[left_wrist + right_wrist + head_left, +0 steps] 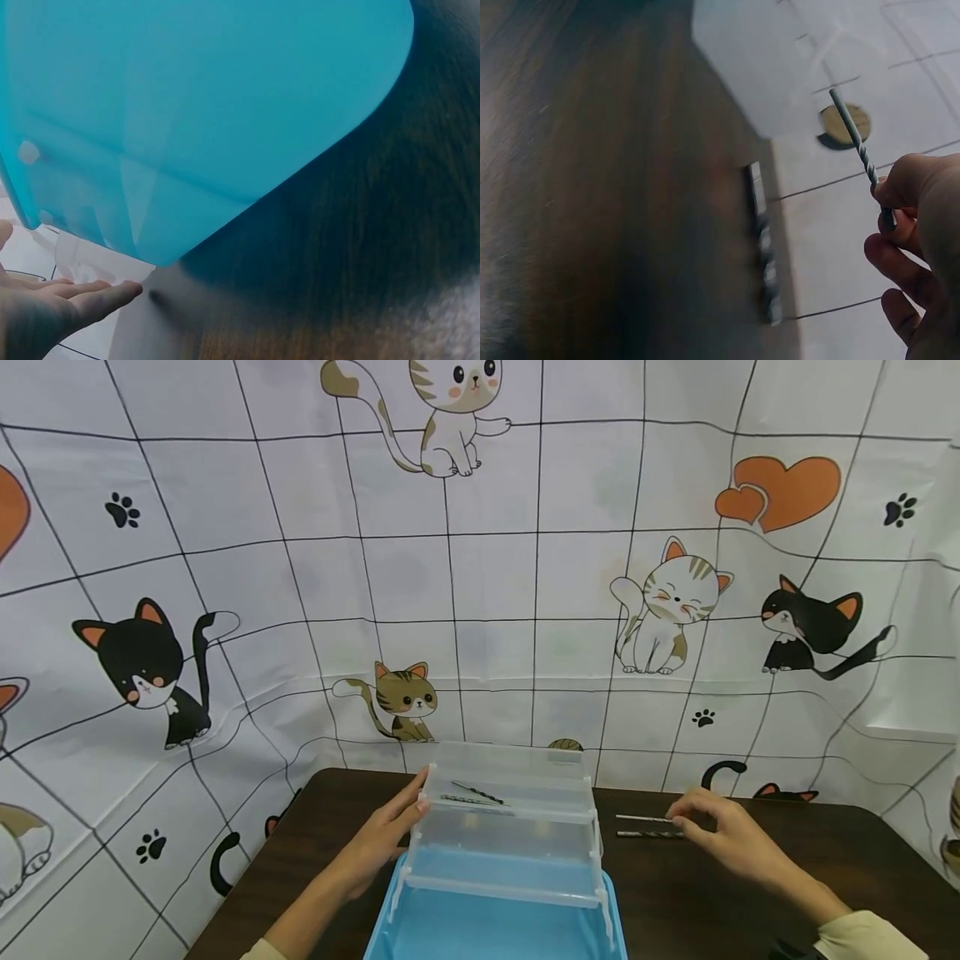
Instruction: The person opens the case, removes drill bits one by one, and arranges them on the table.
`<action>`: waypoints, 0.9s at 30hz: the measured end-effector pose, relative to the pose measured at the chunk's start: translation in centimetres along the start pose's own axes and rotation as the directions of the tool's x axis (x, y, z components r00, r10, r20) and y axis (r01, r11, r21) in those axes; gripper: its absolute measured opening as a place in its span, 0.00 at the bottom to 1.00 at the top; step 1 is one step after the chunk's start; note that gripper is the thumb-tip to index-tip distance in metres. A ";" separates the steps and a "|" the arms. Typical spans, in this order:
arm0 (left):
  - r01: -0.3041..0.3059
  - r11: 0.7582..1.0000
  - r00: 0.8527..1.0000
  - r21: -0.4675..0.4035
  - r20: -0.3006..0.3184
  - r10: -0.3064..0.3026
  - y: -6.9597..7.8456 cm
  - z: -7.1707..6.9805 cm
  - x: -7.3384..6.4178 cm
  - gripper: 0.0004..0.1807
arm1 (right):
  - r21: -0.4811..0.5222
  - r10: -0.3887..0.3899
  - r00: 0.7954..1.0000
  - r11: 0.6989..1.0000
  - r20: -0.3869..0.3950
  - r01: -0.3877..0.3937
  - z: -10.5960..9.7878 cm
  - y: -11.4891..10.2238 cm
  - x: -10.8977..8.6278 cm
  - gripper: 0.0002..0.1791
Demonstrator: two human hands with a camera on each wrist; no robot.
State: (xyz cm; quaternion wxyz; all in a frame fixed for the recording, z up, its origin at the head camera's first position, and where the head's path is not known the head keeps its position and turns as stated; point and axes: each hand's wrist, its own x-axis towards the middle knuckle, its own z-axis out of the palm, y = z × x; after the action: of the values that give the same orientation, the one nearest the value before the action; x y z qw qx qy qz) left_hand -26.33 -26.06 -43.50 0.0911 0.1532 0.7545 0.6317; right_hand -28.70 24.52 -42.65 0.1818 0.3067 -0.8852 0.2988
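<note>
My right hand [738,845] pinches a metal drill bit [849,126] by its fluted end, its smooth shank pointing away from the fingertips. Just below it, a thicker drill bit [763,244] lies on the dark table. My left hand [375,837] rests at the left side of a clear plastic tray [540,783], fingers extended in the left wrist view. Two dark drill bits [480,792] lie in that upper tray. A second clear tray [517,868] sits in front and lower, both joined by side arms to a blue storage box [487,931].
The dark wooden table [810,835] spreads out on both sides of the box. Behind it hangs a white grid-patterned cloth [495,577] printed with cartoon cats. A small black object [791,950] shows near the right forearm.
</note>
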 end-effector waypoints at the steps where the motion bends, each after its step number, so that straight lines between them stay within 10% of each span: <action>1: -0.001 1.000 1.000 -0.002 0.000 0.001 0.0 0.0 0.0 0.27 | 0.003 0.014 1.000 1.000 0.004 -0.014 0.3 0.3 -0.2 0.06; 27: 0.007 1.000 1.000 0.002 -0.007 -0.007 0.3 0.1 -0.3 0.27 | -0.085 -0.041 0.998 0.996 -0.043 0.037 4.1 4.2 -1.8 0.09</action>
State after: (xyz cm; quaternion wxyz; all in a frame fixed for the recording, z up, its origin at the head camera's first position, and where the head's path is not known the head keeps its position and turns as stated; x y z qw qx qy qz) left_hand -25.98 -25.99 -43.26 0.0906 0.1486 0.7558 0.6313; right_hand -30.65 25.38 -48.43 0.2201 0.3093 -0.8866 0.2643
